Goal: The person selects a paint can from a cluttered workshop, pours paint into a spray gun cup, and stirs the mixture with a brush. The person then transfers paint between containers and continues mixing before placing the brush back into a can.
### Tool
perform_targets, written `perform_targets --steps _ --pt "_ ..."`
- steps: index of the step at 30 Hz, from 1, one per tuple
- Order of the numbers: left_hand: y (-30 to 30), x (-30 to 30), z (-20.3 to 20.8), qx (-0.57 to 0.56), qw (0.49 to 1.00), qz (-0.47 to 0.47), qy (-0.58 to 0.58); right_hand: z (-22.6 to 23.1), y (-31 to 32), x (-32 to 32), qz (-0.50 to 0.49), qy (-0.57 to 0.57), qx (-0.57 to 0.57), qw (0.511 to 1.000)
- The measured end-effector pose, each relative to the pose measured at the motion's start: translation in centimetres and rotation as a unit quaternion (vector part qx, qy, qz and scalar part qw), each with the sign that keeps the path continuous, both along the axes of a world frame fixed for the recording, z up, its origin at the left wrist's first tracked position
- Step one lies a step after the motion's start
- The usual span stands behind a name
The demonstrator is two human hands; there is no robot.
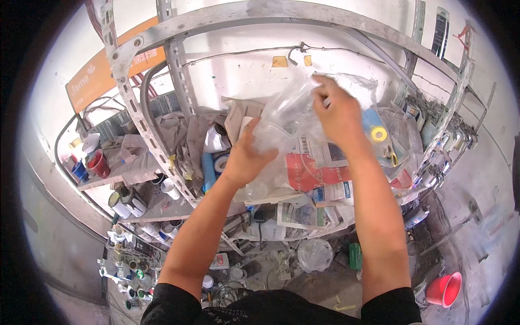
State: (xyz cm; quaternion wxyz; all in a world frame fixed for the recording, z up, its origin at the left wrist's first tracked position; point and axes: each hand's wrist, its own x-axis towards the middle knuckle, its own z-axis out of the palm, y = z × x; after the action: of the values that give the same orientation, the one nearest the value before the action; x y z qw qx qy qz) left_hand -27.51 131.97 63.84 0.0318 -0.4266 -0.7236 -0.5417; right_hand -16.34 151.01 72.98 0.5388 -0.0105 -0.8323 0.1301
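Clear, crinkled plastic sheeting [290,111], perhaps a bag, is raised over the cluttered shelf in front of me. My right hand [338,111] grips its upper right part, fingers curled and index finger reaching along the top edge. Lower on the left, my left hand [246,160] is against the plastic with thumb and fingers spread apart. Beneath the sheeting lie a red and white printed paper [306,170] and more papers. A blue roll with a yellow core [378,133] sits right of my right wrist. Another blue roll [208,169] stands beside my left hand.
A slotted metal rack frame [146,124] rises on the left, and its beam [260,13] crosses above. Paint cans [130,201] and a red cup [98,164] stand on the left shelves. A red bucket [444,288] and a filled plastic bag [316,254] are on the floor.
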Motion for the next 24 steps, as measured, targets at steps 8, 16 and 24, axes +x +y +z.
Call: perform_targets --steps 8,16,24 --pt "4.0 -9.6 -0.1 0.073 0.988 0.043 -0.128 2.8 -0.6 7.2 -0.063 0.162 -0.093 0.980" --pt "4.6 -1.8 0.1 0.086 0.995 -0.038 -0.041 -10.3 -2.7 19.1 0.023 0.121 -0.359 0.925" --pt "-3.3 15.3 -20.6 -0.371 0.833 -0.401 -0.091 -29.7 -14.3 27.2 -0.086 -0.259 -0.526 0.806"
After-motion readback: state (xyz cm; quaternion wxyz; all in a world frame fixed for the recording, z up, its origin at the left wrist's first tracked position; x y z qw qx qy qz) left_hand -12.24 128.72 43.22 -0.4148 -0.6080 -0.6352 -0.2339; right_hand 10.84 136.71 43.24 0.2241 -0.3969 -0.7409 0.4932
